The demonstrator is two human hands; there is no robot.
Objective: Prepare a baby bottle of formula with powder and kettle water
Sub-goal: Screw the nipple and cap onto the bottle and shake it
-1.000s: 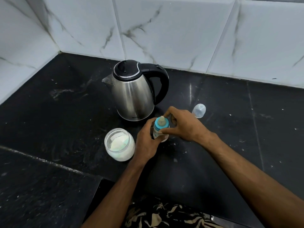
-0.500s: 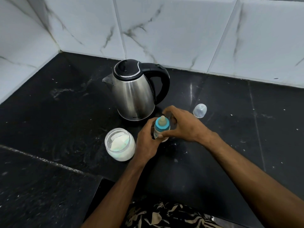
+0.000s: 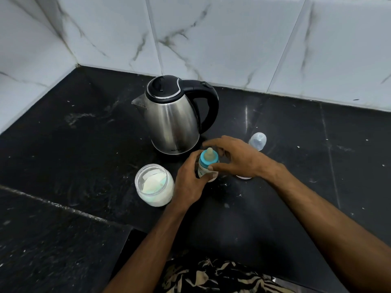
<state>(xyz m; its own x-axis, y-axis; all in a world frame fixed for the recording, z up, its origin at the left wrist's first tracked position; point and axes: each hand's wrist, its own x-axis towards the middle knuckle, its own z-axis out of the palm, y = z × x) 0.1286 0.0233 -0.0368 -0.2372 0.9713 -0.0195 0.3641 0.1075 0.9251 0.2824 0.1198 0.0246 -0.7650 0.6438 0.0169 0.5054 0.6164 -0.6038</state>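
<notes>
Left hand still grips the baby bottle body; right hand fingers, curled round the blue collar, have shifted slightly. Judged: teat ring being turned, whether on or off cannot be told

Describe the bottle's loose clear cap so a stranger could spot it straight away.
Start at the steel kettle near the tiled wall. Just right of its black handle, beyond the right hand, a small clear dome cap lies alone on the black counter. Unlike the wide powder jar, it is tiny and empty.

kettle: 1 | baby bottle: 1 | powder jar: 1 | clear cap: 1 | pale lid-like item, mostly hidden: 1
</notes>
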